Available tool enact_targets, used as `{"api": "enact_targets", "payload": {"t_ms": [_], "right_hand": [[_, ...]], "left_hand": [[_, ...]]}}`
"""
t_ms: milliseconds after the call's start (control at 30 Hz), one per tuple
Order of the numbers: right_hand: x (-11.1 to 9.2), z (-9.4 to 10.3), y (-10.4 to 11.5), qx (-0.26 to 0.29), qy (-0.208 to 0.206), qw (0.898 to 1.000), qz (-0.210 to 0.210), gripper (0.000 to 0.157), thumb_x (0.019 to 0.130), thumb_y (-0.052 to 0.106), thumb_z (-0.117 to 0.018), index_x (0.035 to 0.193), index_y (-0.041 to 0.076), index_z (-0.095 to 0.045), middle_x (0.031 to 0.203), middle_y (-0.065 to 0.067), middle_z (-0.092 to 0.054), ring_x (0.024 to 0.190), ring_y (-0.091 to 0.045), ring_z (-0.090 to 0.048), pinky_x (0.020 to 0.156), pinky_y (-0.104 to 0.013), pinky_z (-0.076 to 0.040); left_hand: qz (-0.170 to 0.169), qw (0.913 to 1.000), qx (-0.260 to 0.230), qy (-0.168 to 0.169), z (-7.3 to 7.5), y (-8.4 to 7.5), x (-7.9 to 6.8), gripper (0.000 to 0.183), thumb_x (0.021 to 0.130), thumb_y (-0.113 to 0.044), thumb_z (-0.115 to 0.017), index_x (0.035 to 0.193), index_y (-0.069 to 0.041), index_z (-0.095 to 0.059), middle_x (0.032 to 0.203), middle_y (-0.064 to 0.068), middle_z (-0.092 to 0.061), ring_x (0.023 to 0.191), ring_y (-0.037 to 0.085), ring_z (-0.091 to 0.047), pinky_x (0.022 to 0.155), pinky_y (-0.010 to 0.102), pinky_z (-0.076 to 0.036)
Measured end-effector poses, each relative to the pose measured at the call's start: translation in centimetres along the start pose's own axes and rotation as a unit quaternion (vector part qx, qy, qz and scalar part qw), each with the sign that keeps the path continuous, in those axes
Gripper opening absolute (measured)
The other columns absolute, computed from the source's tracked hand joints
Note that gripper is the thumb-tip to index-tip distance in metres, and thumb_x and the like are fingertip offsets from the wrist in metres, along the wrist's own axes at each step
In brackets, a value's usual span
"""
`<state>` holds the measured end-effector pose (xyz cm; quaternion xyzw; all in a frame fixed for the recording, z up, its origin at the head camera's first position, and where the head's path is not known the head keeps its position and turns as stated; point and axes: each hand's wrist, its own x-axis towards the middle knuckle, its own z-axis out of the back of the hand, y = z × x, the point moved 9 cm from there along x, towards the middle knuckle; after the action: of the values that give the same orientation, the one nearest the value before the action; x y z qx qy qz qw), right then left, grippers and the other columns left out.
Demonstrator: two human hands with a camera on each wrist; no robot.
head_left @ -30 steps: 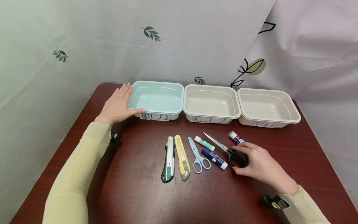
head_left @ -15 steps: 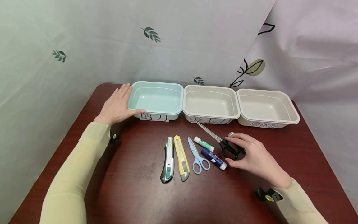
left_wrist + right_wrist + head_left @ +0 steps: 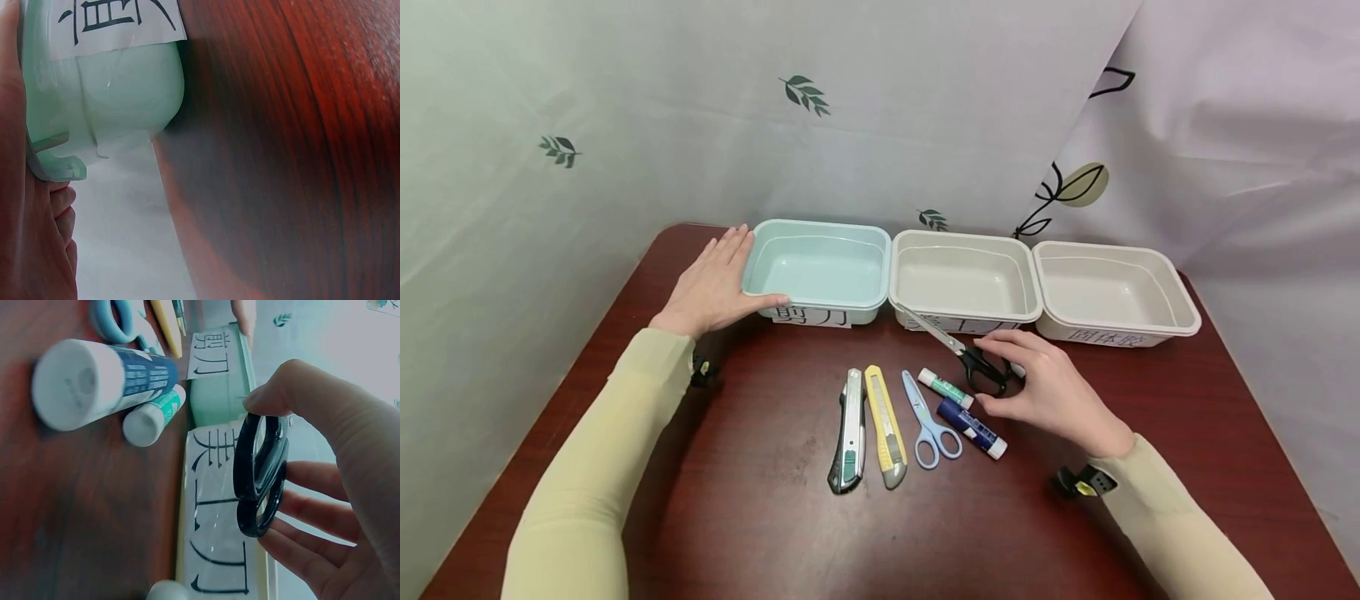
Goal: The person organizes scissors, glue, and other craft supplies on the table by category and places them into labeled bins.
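Observation:
My right hand (image 3: 1051,385) pinches the black handles of a pair of scissors (image 3: 979,368) between thumb and fingers. The scissors are lifted above the table, their metal blades pointing toward the front of the middle bin. In the right wrist view the handle loops (image 3: 253,472) show between thumb and fingertips. My left hand (image 3: 711,283) rests on the light blue bin (image 3: 820,298), fingers straight along its left side and thumb across the front rim. The left wrist view shows that bin's labelled wall (image 3: 125,81) beside the hand.
A grey-cream middle bin (image 3: 966,315) and another cream bin (image 3: 1120,327) continue the row. Before them lie a silver-black utility knife (image 3: 850,433), a yellow utility knife (image 3: 886,429), blue scissors (image 3: 931,425), a green glue stick (image 3: 946,388) and a dark blue glue stick (image 3: 972,427).
My right hand has raised the black scissors and carried them left and away from me, toward the bins. The left hand stays on the blue bin.

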<state>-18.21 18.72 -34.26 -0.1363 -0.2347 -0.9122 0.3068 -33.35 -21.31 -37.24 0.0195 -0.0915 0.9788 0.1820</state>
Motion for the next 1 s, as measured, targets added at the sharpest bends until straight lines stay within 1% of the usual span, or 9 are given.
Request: {"api": "enact_targets", "payload": {"t_ms": [67,133,267,500,633,833,1000], "right_hand": [[0.7,-0.2,0.1,0.008,-0.004,1.0,0.006,0.064,0.068,0.027,-0.092,0.125,0.006,-0.072,0.123,-0.006,-0.065,0.105,-0.021,-0.063,0.081,-0.041,-0.055],[1.3,-0.3,0.1,0.015,-0.011,1.0,0.013,0.064,0.067,0.026,-0.092,0.125,0.006,-0.072,0.123,-0.006,-0.065,0.106,-0.021,-0.063,0.082,-0.041,-0.055],[2.4,-0.2,0.2,0.025,-0.024,0.999,0.02,0.063,0.068,0.025,-0.09,0.126,0.007,-0.072,0.124,-0.007,-0.066,0.109,-0.024,-0.064,0.087,-0.045,-0.055],[4.1,0.1,-0.1,0.047,-0.034,0.998,0.003,0.064,0.071,0.025,-0.091,0.129,0.008,-0.071,0.128,-0.007,-0.065,0.109,-0.025,-0.065,0.087,-0.047,-0.053],[5.3,0.2,-0.1,0.057,-0.042,0.997,-0.008,0.065,0.072,0.026,-0.091,0.131,0.009,-0.07,0.13,-0.006,-0.064,0.113,-0.025,-0.063,0.09,-0.048,-0.053],[7.5,0.1,0.0,0.071,-0.054,0.996,0.001,0.063,0.072,0.026,-0.091,0.129,0.009,-0.071,0.13,-0.005,-0.065,0.119,-0.026,-0.06,0.094,-0.047,-0.05],[9.2,-0.1,0.3,0.087,-0.057,0.995,0.01,0.062,0.072,0.024,-0.09,0.129,0.008,-0.071,0.129,-0.006,-0.065,0.117,-0.026,-0.061,0.093,-0.046,-0.05]], "left_hand": [[0.001,1.0,-0.002,0.0,0.1,0.0,-0.1,0.122,0.085,-0.081,-0.054,0.161,0.003,-0.009,0.168,0.022,-0.007,0.154,0.033,-0.006,0.124,0.042,0.002],[0.001,1.0,-0.004,0.001,0.1,0.0,-0.1,0.122,0.085,-0.081,-0.054,0.161,0.003,-0.009,0.168,0.022,-0.007,0.154,0.033,-0.005,0.124,0.042,0.002],[0.001,1.0,-0.006,0.0,0.1,-0.1,-0.2,0.122,0.085,-0.081,-0.054,0.161,0.003,-0.009,0.168,0.022,-0.008,0.154,0.034,-0.006,0.124,0.043,0.002],[-0.003,1.0,-0.005,-0.004,0.2,-0.1,-0.1,0.122,0.085,-0.081,-0.055,0.161,0.003,-0.01,0.167,0.022,-0.009,0.154,0.033,-0.006,0.124,0.042,0.001],[-0.003,1.0,-0.002,-0.003,0.1,0.0,-0.1,0.122,0.085,-0.081,-0.054,0.161,0.003,-0.01,0.167,0.022,-0.009,0.154,0.033,-0.006,0.124,0.042,0.001],[-0.003,1.0,-0.003,-0.001,0.1,0.0,-0.1,0.122,0.085,-0.081,-0.055,0.161,0.003,-0.009,0.168,0.021,-0.008,0.154,0.032,-0.005,0.124,0.042,0.001],[-0.005,1.0,-0.003,-0.003,0.1,0.0,0.0,0.123,0.085,-0.081,-0.055,0.161,0.003,-0.009,0.168,0.02,-0.007,0.155,0.031,-0.004,0.124,0.043,0.0]]}}
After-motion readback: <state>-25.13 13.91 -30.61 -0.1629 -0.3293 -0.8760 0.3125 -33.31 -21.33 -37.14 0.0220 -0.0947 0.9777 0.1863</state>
